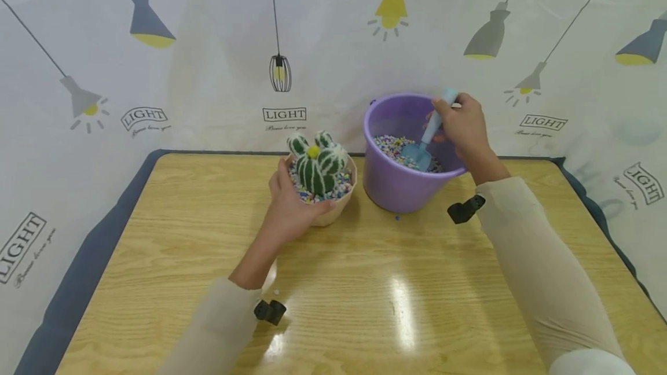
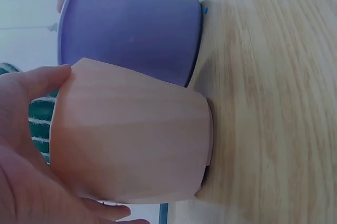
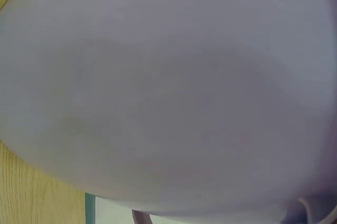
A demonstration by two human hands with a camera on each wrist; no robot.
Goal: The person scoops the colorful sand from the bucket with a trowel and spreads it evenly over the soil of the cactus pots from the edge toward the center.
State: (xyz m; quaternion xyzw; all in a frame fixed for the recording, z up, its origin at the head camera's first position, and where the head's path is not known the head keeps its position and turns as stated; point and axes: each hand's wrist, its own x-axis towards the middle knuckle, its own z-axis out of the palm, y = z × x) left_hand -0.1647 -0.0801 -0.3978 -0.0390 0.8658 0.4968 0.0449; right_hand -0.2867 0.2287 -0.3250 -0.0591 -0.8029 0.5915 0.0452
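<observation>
A potted cactus (image 1: 316, 168), green with white fuzzy stripes and a yellow flower, stands in a beige faceted pot (image 2: 131, 134). Around its base lie small multicolored pebbles. My left hand (image 1: 293, 208) grips the pot, thumb at the near rim and fingers round the left side. To the right stands a purple bucket (image 1: 398, 190) with more colored pebbles (image 1: 388, 144) inside. My right hand (image 1: 464, 126) holds the handle of a light blue shovel (image 1: 417, 155) over the bucket, its blade down at the pebbles. The bucket's wall fills most of the right wrist view.
The wooden table (image 1: 333, 282) reaches back to a light curtain (image 1: 219, 62) printed with lamps. One blue pebble (image 1: 398, 218) lies in front of the bucket, and a white speck (image 1: 276, 292) lies near the left wrist.
</observation>
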